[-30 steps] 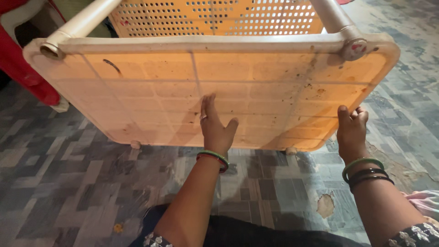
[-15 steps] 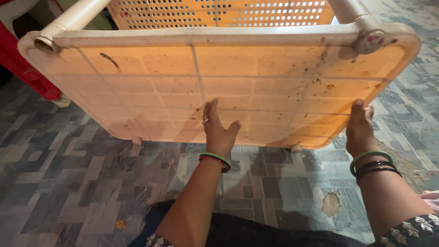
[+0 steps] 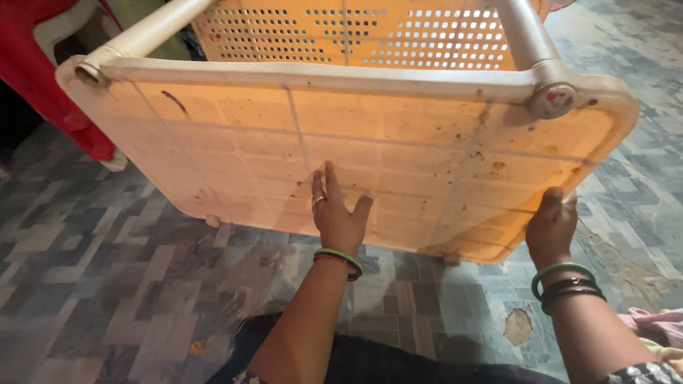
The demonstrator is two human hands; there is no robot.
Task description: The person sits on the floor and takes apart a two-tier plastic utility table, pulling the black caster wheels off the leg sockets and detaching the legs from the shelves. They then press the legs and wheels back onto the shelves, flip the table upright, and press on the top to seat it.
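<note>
A pale orange plastic table (image 3: 398, 149) lies tipped on its side on the floor, its stained, ribbed flat panel facing me. Two whitish tubular legs (image 3: 153, 32) run away from its upper corners. My left hand (image 3: 336, 213) presses flat against the panel near its lower middle, fingers spread, a ring on one finger and bangles at the wrist. My right hand (image 3: 551, 227) grips the panel's lower right rim, with green and dark bangles on that wrist.
A perforated orange panel (image 3: 356, 32) stands behind the legs. A red plastic chair (image 3: 50, 64) sits at the upper left. The floor is grey-blue patterned tile (image 3: 107, 284) with a chipped patch (image 3: 518, 327). Pink cloth (image 3: 658, 323) lies at the right edge.
The table has shifted slightly up and to the right in view. My left hand stays flat on the panel; my right hand keeps hold of the lower right rim.
</note>
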